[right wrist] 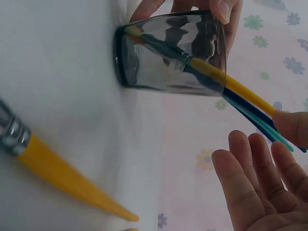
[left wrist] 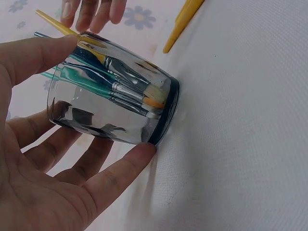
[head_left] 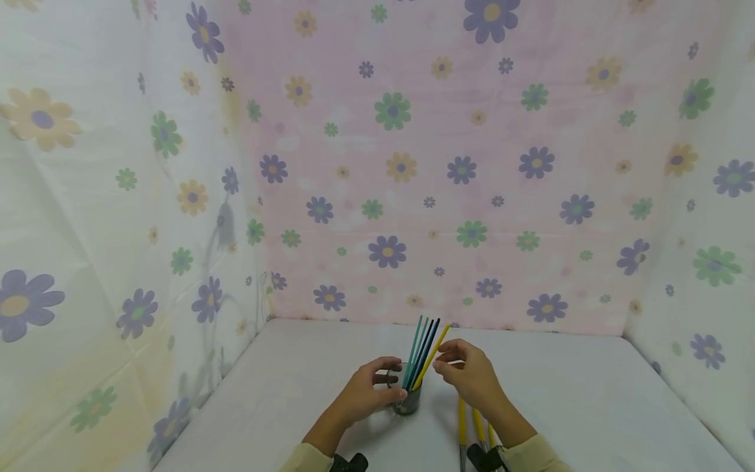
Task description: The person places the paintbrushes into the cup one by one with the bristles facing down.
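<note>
A clear drinking glass (head_left: 407, 402) with a dark base stands on the table, bristle ends of several paintbrushes down inside it. Teal paintbrushes (head_left: 415, 346), dark blue paintbrushes (head_left: 435, 330) and one yellow paintbrush (head_left: 437, 346) lean toward the right over its rim. My left hand (head_left: 367, 391) grips the glass from the left, thumb near the rim and little finger low by the base in the left wrist view. Beside the yellow handle's upper part is my right hand (head_left: 474, 375), fingers apart and loosely bent. Its thumb (right wrist: 291, 126) overlaps the handle's end; contact is unclear.
More yellow paintbrushes (head_left: 463, 423) lie on the white table (head_left: 578, 406) beneath and beside my right forearm, partly hidden by it. Flower-printed cloth (head_left: 413, 196) encloses the table at the back and both sides.
</note>
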Motion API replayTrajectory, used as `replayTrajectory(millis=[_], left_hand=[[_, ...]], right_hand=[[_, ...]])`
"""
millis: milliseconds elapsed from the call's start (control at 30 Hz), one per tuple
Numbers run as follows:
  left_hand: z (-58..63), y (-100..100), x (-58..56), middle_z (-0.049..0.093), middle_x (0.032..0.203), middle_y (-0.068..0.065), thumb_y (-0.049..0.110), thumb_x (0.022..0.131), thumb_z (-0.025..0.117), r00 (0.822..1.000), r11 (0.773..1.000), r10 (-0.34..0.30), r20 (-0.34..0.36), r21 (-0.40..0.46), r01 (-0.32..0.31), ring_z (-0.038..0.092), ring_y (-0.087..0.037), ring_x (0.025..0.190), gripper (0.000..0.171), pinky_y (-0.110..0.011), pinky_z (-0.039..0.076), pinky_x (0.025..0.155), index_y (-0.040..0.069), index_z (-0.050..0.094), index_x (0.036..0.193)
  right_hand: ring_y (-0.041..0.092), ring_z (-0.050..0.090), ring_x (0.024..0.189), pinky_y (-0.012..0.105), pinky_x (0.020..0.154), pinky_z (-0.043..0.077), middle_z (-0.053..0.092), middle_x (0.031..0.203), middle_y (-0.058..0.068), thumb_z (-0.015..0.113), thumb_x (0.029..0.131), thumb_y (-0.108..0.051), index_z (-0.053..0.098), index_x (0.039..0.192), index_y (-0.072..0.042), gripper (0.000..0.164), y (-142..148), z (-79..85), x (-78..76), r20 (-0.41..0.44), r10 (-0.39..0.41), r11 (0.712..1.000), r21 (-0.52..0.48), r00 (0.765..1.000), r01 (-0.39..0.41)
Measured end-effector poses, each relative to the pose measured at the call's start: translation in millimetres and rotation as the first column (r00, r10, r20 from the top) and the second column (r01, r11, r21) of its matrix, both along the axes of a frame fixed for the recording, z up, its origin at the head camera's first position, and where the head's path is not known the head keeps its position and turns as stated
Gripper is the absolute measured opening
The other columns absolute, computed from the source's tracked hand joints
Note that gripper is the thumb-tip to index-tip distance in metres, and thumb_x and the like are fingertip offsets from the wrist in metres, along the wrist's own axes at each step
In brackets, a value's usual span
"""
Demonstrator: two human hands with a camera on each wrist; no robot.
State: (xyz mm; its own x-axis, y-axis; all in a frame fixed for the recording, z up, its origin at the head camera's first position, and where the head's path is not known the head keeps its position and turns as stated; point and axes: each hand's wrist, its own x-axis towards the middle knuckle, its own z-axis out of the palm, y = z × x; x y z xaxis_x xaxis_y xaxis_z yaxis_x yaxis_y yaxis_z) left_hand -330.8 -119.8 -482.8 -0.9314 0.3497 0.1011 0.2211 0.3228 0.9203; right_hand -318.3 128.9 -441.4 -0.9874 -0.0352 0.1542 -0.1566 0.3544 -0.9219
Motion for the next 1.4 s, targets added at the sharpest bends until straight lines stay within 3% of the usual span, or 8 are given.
replayTrajectory(millis=[233,633,967,1400], left_hand=[[-3.0,-1.3,-3.5,0.062,0.143,-0.005,0.031,0.088,0.083,1.000,1.000,-0.003,-0.003,-0.001,0.003,0.063,-0.032,0.126,0.063,-0.058,0.054,0.101,0.016,0.058,0.144],[-1.1,-1.1,0.9,0.060,0.144,-0.010,0.026,0.089,0.082,1.000,0.999,-0.024,0.001,0.037,0.024,0.061,-0.036,0.128,0.061,-0.058,0.054,0.101,0.016,0.057,0.144],[2.4,0.4,3.6,0.058,0.146,-0.013,0.026,0.089,0.084,0.999,0.998,-0.025,0.030,0.055,0.023,0.059,-0.036,0.130,0.064,-0.046,0.062,0.088,0.012,0.056,0.145],[3.4,0.0,4.7,0.058,0.146,-0.013,0.026,0.089,0.083,0.999,0.998,-0.024,0.026,0.054,0.022,0.059,-0.036,0.130,0.064,-0.045,0.062,0.088,0.013,0.056,0.145]], right_hand=[[0.017,0.072,0.089,0.034,0.071,0.064,0.073,0.102,0.003,0.080,0.091,-0.018,0.069,0.116,-0.012,0.028,10.5,-3.8,-0.9,0.026,0.011,0.999,0.037,1.000,-0.012],[0.017,0.070,0.086,0.036,0.068,0.064,0.071,0.102,0.003,0.082,0.089,-0.018,0.069,0.116,-0.009,0.032,38.8,-11.6,2.3,0.097,-0.002,0.992,0.122,0.995,-0.010],[0.021,0.071,0.077,0.036,0.064,0.063,0.070,0.100,0.008,0.081,0.089,-0.015,0.067,0.116,-0.003,0.032,56.4,-22.8,2.4,0.181,-0.025,0.988,0.154,0.983,-0.003],[0.021,0.065,0.067,0.034,0.058,0.058,0.066,0.092,0.009,0.086,0.083,-0.020,0.069,0.104,-0.004,0.032,80.0,-31.3,5.1,0.269,-0.080,0.964,0.266,0.960,0.006]])
